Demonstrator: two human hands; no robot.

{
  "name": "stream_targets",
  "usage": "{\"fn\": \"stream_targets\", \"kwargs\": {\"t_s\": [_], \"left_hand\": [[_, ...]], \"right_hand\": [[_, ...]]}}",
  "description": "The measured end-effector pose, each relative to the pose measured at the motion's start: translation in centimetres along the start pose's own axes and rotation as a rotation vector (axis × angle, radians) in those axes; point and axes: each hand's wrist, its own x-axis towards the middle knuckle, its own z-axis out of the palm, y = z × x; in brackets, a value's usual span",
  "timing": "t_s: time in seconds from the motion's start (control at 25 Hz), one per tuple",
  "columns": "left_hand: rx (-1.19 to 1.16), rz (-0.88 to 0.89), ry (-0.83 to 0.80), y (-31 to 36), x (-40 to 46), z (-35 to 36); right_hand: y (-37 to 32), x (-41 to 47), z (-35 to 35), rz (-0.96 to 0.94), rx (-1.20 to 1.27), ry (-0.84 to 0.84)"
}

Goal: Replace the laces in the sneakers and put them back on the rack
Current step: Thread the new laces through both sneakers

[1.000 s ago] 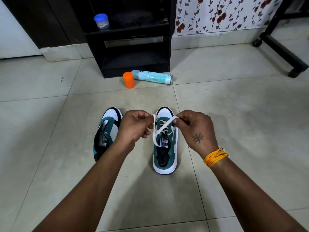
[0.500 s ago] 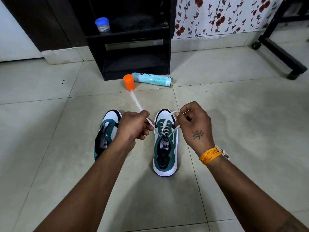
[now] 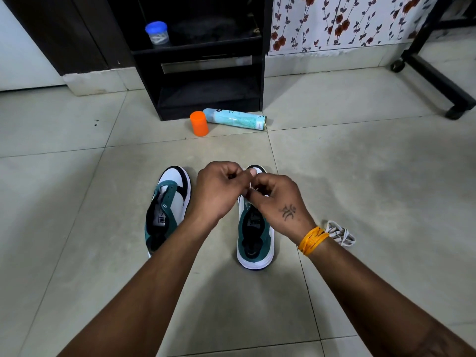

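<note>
Both hands, left hand (image 3: 219,191) and right hand (image 3: 277,199), pinch the white lace (image 3: 247,187) over the right sneaker (image 3: 255,238) at frame centre, while the left sneaker (image 3: 167,210) at nine o'clock sits unlaced, a spare lace bundle (image 3: 340,233) at three o'clock, the rack (image 3: 206,73) at twelve waiting.

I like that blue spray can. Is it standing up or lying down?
Lying down. The spray can rests on its side on the floor tiles before the black rack; its orange cap stands upright beside it.

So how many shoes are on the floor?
2. One shoe sits on the left with no lace in it. The other shoe is on the right, partly under both hands. None show on the rack.
</note>
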Motion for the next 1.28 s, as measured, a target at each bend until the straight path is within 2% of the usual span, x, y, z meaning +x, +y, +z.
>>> {"fn": "stream_targets", "kwargs": {"t_s": [0.2, 0.44, 0.6, 0.72, 0.84, 1.0, 1.12, 1.28], "left_hand": [[-0.105, -0.083, -0.044, -0.2, -0.1, -0.5], [-0.042, -0.092, -0.179, -1.5, -0.1, 0.4], [-0.074, -0.057, -0.158, -2.0, 0.2, 0.1], [-0.144, -0.076, -0.223, -2.0, 0.1, 0.1], [0.049, 0.085, -0.207, -2.3, -0.3, 0.7], [0.334, 0.417, -0.003, -3.1, -0.3, 1.1], [0.470, 0.534, 0.041, -3.7, -0.9, 1.4], [0.534, 0.598, 0.101, -3.9, -1.5, 1.4]], "right_hand": [[0.9, 0.1, -0.7, 0.032, 0.069, 0.027], [0.9, -0.2, -0.7, 0.034, 0.132, -0.001], [1.0, 0.1, -0.8, 0.086, 0.230, 0.114], [1.2, 0.1, -0.9, 0.162, 0.306, 0.189], [1.1, 0.0, -0.9, 0.171, 0.296, 0.182], [1.0, 0.3, -0.7, 0.269, 0.403, 0.197], [0.7, 0.4, -0.7, 0.377, 0.435, 0.207], [0.4, 0.4, -0.7, 0.398, 0.433, 0.168]]}}
